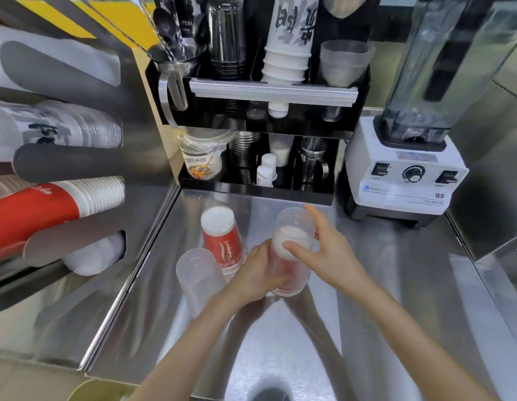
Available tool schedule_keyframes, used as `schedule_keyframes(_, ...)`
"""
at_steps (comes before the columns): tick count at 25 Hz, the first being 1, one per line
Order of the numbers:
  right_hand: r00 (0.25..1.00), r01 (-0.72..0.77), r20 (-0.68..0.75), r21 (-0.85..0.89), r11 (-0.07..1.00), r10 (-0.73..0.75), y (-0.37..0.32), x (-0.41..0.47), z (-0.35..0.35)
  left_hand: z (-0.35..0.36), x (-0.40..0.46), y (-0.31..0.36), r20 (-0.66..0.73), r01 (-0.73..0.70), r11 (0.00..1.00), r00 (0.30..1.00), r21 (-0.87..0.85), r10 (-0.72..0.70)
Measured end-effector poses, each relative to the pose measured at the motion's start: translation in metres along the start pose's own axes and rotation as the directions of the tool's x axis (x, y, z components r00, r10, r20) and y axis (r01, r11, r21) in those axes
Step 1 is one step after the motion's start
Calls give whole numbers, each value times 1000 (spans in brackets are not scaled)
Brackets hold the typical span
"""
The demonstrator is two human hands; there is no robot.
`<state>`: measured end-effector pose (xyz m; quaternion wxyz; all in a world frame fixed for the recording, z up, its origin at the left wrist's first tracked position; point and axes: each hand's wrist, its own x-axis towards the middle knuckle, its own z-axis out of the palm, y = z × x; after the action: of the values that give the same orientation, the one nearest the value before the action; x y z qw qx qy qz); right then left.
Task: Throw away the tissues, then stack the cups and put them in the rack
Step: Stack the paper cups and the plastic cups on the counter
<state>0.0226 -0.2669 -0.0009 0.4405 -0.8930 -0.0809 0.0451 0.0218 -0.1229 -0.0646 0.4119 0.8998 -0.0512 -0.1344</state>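
- Both bare forearms reached in from the bottom edge and met over the steel counter.
- At the counter's middle, the left hand was wrapped around the lower part of an upside-down clear plastic cup, fingers closed on its wall near the rim.
- That clear cup sat over an inverted red paper cup, whose white base and red side showed through it.
- From the other side, the right hand gripped the clear cup higher up, thumb across the front and fingers curled behind.
- Just left of the hands stood a second red paper cup, upside down, inside or against a clear rim; I could not tell which.
- Nearer the camera and left of it stood a frosted plastic cup, also inverted.
- Behind them stood a black two-tier rack holding cup stacks and metal jugs.
- To its right stood a white blender.
- Along the left wall, a cup dispenser held sideways stacks of cups.
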Motion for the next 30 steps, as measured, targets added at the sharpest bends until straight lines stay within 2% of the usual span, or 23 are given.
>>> schedule_keyframes(8,1000,-9,-25,79,997,11,-5,1,-2,-1,6,-5,-3,-15,1000,1000,-11,15)
schedule_keyframes(13,998,26,-66,63,998,-22,-23,1,-10,-18,8,5,-17,-37,994,999,-101,35)
schedule_keyframes(21,965,197,-197,103,975,-174,-91,-10,-34,-82,-17,39,-179,-230,973,957,21,230)
schedule_keyframes(26,952,264,-194,133,955,-236,-127,-18,-20,-113,-46,34,-268,-245,969,932,35,245)
schedule_keyframes(30,964,249,-141,180,952,-226,-143,-25,1,-129,-72,14,-280,-220,975,934,36,221)
